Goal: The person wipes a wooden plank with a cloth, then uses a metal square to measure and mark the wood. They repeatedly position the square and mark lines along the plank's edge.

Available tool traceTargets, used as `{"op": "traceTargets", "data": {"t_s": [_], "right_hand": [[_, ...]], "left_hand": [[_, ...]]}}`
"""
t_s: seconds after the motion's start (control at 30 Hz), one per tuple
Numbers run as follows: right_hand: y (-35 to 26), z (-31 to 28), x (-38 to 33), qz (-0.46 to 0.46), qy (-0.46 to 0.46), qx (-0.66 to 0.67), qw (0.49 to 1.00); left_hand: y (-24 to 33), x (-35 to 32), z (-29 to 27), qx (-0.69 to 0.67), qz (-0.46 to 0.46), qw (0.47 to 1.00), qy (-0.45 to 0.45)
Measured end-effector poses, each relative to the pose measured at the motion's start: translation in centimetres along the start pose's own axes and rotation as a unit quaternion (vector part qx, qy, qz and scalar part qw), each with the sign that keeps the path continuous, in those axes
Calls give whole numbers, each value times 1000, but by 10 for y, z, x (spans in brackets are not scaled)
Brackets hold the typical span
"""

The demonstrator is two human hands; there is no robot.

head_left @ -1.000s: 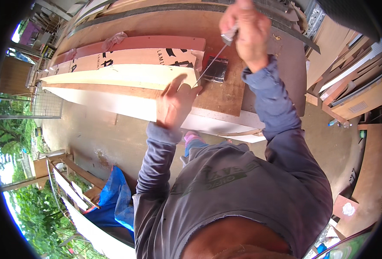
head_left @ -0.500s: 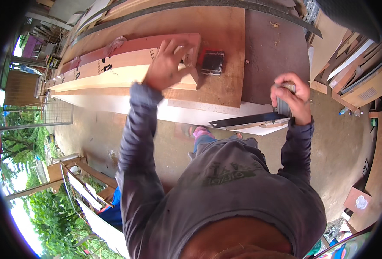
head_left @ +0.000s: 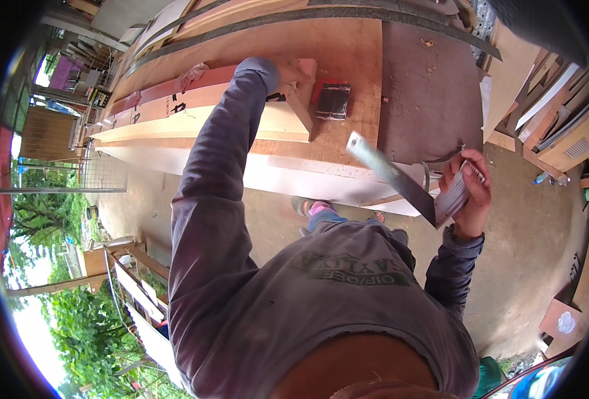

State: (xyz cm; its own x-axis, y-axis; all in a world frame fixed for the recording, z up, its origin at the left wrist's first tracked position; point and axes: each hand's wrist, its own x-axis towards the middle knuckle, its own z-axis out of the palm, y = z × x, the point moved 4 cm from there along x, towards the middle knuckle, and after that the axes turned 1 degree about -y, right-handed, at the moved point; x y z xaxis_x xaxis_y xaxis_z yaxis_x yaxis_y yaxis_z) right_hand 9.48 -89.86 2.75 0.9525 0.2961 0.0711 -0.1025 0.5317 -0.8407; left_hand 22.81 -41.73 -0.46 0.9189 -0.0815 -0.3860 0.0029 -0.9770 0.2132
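My right hand is wrapped round the thick grey stock of a try square. Its metal blade points up and left, over the near edge of the bench. My left hand reaches across to the right end of a long wooden beam, with open, box-like sides, lying on the bench. There it is at the beam's end piece; the sleeve and wrist hide most of its fingers, so I cannot see what they grip. A dark square pad with red edges lies just right of that end.
The beam rests on a plywood sheet on the bench, a crumpled pinkish cloth on it. A long dark strip runs along the back. Offcut boards lean at the right. My feet stand close to the bench's near edge.
My left hand has moved from hovering open above the beam to its end piece, turning as it went. My right hand has lowered slightly and swung the try square's blade upward.
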Motion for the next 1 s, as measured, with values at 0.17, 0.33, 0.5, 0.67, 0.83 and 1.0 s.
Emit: {"op": "traceTargets", "data": {"t_s": [0.17,0.33,0.5,0.67,0.83,1.0], "right_hand": [[0,30,25,4,0,69,998],[-10,74,28,-24,-29,-32,999],[7,109,7,-65,17,-39,997],[33,164,-18,-131,117,14,984],[46,226,-40,-233,200,-54,950],[39,282,-25,-237,231,-112,937]], "left_hand": [[23,-27,-16,-181,61,958,216],[33,-88,-19,-178,244,949,92],[24,-76,-31,91,441,889,85],[47,-32,-34,-107,399,869,-272],[60,-29,-34,-195,498,810,-242],[44,5,-34,-413,323,850,-62]]}}
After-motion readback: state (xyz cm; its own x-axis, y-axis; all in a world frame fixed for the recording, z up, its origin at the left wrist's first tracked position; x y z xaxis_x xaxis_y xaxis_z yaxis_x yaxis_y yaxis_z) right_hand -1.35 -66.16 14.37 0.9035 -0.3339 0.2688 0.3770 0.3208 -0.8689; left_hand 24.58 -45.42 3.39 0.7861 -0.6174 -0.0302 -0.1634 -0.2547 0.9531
